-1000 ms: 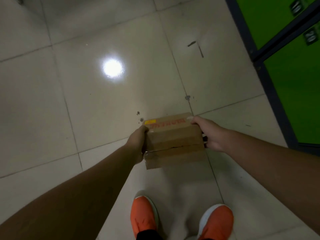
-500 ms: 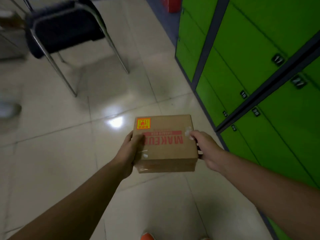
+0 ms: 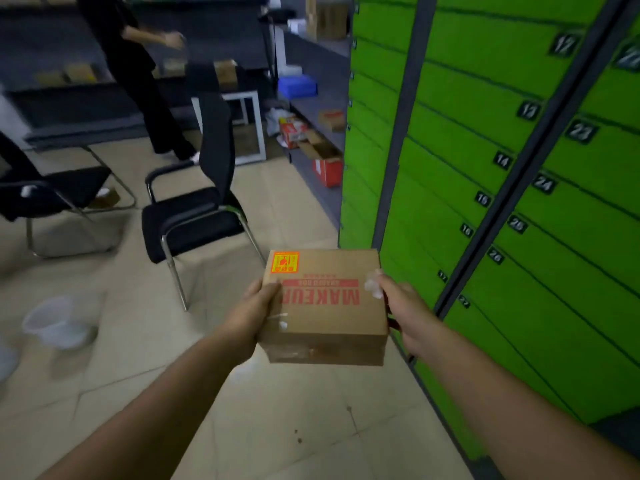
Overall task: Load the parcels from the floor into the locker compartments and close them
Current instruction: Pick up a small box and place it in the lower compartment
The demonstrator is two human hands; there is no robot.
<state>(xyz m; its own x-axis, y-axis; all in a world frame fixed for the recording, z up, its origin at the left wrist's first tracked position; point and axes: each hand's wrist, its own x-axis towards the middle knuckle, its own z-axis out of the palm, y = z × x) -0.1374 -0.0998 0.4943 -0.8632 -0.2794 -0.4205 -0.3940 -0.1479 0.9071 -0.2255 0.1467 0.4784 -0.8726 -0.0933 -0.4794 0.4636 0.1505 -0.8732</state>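
Clamping the parcel (image 3: 325, 317) by opposite sides, left hand (image 3: 252, 313) and right hand (image 3: 403, 306) curl fingers round it; rigid cardboard, judged light.

Brown parcel (image 3: 325, 306), red lettering; green lockers (image 3: 485, 150); black chair (image 3: 197, 209).
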